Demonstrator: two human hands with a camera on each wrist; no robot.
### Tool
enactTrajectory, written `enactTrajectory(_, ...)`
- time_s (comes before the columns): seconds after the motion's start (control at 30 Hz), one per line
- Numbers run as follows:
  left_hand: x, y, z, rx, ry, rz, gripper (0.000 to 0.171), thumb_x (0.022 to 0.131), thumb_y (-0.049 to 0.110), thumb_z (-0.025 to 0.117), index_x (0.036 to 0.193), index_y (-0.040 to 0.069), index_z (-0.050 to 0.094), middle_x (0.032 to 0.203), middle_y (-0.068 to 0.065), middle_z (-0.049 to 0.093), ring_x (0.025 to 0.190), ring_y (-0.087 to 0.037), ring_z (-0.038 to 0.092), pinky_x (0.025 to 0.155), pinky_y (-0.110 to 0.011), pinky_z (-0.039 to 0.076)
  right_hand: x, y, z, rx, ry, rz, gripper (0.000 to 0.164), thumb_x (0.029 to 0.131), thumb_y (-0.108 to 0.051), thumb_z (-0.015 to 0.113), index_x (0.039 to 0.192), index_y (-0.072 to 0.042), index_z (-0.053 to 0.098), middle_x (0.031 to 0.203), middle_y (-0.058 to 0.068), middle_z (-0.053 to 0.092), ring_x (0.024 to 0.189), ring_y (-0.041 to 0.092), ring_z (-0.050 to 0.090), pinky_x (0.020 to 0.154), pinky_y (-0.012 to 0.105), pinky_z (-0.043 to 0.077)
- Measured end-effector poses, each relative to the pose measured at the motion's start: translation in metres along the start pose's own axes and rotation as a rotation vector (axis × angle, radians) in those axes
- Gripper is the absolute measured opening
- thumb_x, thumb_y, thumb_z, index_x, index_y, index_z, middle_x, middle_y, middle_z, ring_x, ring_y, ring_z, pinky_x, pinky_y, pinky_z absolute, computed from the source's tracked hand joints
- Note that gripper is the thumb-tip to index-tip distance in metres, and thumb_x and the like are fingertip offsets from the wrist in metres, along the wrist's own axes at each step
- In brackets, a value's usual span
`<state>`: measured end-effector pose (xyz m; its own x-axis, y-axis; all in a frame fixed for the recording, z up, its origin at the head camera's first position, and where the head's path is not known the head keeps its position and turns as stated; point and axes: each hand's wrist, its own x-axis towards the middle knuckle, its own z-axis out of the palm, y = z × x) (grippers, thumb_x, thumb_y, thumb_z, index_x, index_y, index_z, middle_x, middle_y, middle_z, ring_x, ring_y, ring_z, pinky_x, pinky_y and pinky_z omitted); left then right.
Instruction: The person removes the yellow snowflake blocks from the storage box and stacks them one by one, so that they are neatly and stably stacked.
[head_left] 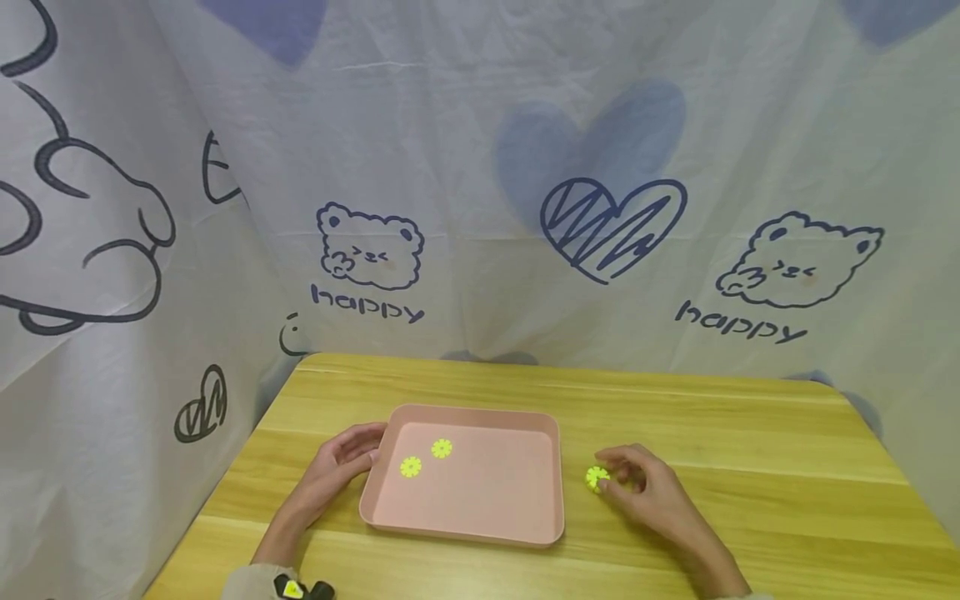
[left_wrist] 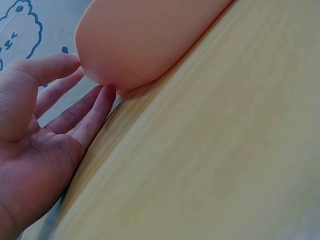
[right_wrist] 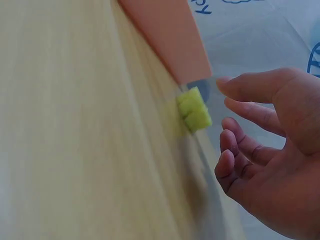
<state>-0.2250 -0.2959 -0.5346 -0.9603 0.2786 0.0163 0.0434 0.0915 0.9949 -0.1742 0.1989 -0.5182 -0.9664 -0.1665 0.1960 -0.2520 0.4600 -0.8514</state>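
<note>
A pink rectangular tray [head_left: 465,500] sits on the table, with two flat yellow-green flower-shaped pieces [head_left: 411,467] lying inside near its left end. My left hand [head_left: 341,467] is at the tray's left side, its extended fingertips touching the outer wall; the left wrist view shows the fingers [left_wrist: 95,112] against that wall. To the right of the tray, my right hand [head_left: 648,492] is beside another yellow-green flower-shaped piece [head_left: 597,478], which looks thick and block-like from the side. In the right wrist view, a gap shows between this piece [right_wrist: 194,110] and the loosely bent fingers [right_wrist: 255,90].
The wood-grain table [head_left: 750,467] extends on both sides of the tray and behind it. A pale curtain [head_left: 465,167] with bear and heart drawings hangs along the back and left. A dark device with a yellow mark [head_left: 294,588] is on the left sleeve.
</note>
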Motion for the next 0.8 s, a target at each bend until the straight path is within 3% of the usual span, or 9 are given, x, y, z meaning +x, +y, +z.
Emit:
enactTrajectory(0.3,0.001,-0.001,0.000,0.008,0.000,0.002,0.048,0.103,0.012,0.064,0.147,0.001,0.050,0.149,-0.022,0.051,0.132,-0.024,0.056,0.100,-0.028,0.053,0.003,-0.024,0.009,-0.008,0.091,-0.156,0.030,0.088,-0.008,0.082,0.116,-0.008,0.072,0.108,0.011,0.068,0.089,0.024,0.063,0.072,0.030,0.059)
enactTrajectory(0.67,0.001,0.000,0.001,-0.007,0.019,-0.019,0.047,0.102,0.014,0.066,0.146,0.004,0.052,0.148,-0.019,0.053,0.129,-0.017,0.058,0.101,-0.030,0.053,0.014,-0.048,0.028,0.106,0.035,-0.195,0.031,0.090,0.002,0.076,0.120,-0.005,0.069,0.114,0.015,0.066,0.100,0.036,0.064,0.082,0.031,0.061)
enactTrajectory(0.8,0.000,0.000,0.002,-0.011,0.016,-0.014,0.048,0.101,0.015,0.067,0.145,0.004,0.052,0.148,-0.017,0.053,0.128,-0.015,0.058,0.101,-0.030,0.053,0.018,-0.055,0.037,0.139,0.013,-0.199,0.032,0.093,-0.003,0.076,0.123,-0.007,0.068,0.117,0.011,0.066,0.104,0.039,0.064,0.085,0.033,0.060)
